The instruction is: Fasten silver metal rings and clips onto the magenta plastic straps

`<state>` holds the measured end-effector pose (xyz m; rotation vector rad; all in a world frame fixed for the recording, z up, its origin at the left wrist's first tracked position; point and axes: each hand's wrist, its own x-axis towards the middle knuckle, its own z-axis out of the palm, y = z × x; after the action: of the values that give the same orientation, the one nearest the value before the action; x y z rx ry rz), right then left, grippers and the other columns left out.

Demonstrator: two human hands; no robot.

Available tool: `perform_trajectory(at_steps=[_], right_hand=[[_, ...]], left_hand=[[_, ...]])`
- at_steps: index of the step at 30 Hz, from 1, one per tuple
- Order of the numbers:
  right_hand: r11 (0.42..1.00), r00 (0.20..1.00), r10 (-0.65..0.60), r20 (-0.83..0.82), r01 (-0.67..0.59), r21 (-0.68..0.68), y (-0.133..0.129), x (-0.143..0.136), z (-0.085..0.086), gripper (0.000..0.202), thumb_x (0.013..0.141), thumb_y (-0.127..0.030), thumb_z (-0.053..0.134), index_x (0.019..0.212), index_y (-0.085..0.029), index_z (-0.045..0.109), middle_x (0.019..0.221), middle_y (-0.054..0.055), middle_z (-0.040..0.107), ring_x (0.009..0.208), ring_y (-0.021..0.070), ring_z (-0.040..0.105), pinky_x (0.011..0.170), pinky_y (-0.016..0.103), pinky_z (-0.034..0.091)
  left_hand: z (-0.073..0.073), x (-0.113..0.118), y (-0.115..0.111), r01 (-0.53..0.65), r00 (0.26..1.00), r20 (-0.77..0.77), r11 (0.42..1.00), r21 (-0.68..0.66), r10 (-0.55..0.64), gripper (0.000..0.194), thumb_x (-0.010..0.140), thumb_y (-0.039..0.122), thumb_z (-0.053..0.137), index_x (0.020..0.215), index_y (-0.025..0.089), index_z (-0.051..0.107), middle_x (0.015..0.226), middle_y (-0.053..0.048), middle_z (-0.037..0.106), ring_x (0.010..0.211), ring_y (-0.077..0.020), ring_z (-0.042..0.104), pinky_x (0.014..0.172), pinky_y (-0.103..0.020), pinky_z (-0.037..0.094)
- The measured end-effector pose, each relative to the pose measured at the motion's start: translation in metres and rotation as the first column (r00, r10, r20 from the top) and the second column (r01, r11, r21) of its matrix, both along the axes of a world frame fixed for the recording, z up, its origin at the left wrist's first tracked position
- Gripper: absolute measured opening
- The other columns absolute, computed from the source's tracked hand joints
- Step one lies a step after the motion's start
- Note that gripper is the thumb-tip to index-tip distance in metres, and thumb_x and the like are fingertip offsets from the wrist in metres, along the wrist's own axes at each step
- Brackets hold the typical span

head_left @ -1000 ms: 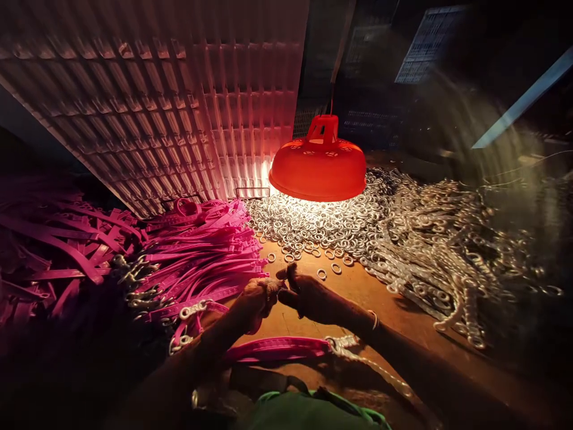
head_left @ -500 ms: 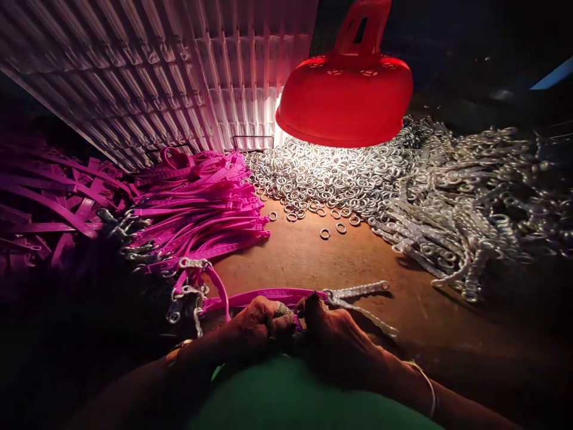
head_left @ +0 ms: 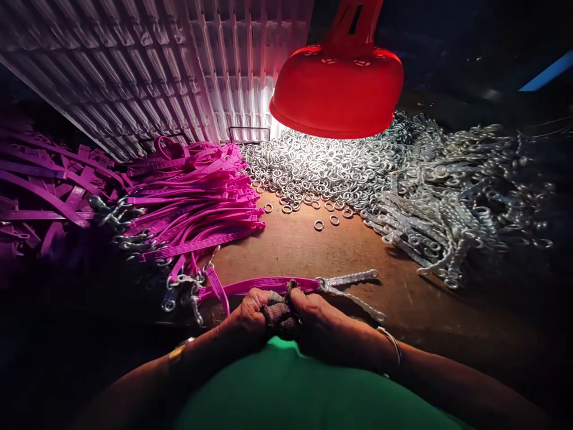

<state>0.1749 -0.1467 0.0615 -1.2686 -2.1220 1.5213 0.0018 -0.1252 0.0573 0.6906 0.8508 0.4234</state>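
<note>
My left hand (head_left: 257, 310) and my right hand (head_left: 316, 310) meet low in the middle, fingers closed and pressed together. Dark fabric coverings wrap several fingertips. Whatever the fingers grip is hidden between them. Just beyond the hands, touching or nearly touching them, a pink strap (head_left: 259, 285) lies across the table. At its right end, a ring joins it to two pale braided pieces (head_left: 351, 278), which spread out to the right. By my left wrist a second pink strap (head_left: 218, 289) loops down near some metal links (head_left: 181, 280).
Pink straps (head_left: 201, 203) with metal ends are stacked at left. Metal rings (head_left: 322, 167) are heaped under a red lamp (head_left: 338, 92). Braided pieces (head_left: 443, 233) pile up at right. A ribbed translucent panel (head_left: 156, 65) leans behind. Loose rings lie on the wooden table (head_left: 286, 245).
My hands have drawn closer together, and the bit of pink that showed between them is now hidden. The looped strap beside my left wrist has dropped lower. The whole view has shifted slightly.
</note>
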Motion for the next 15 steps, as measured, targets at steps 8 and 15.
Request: perform_trajectory(at_steps=[8,15], right_hand=[[0.990,0.990,0.134,0.032,-0.135,0.032,0.022,0.010,-0.004,0.016,0.075,-0.009,0.049,0.080,-0.019,0.037,0.067,-0.004,0.046,0.053,0.0071,0.031,0.047,0.020,0.023],[0.972,0.992,0.018,0.125,-0.047,0.229,0.034,0.042,-0.008,0.009,0.091,-0.025,0.048,0.089,-0.017,0.044,0.072,0.001,0.053,0.056,0.0106,0.039,0.053,0.024,0.027]], left_hand=[[-0.003,0.002,0.010,0.102,0.995,0.001,0.994,0.033,-0.102,0.041,0.066,0.048,0.074,0.062,0.010,0.058,0.057,0.000,0.050,0.051,-0.0076,0.044,0.048,-0.020,0.032],[0.001,-0.039,0.054,0.404,0.830,-0.554,0.756,0.515,-0.065,0.032,0.074,0.046,0.062,0.072,0.014,0.066,0.062,-0.001,0.059,0.057,-0.0116,0.051,0.051,-0.020,0.039]])
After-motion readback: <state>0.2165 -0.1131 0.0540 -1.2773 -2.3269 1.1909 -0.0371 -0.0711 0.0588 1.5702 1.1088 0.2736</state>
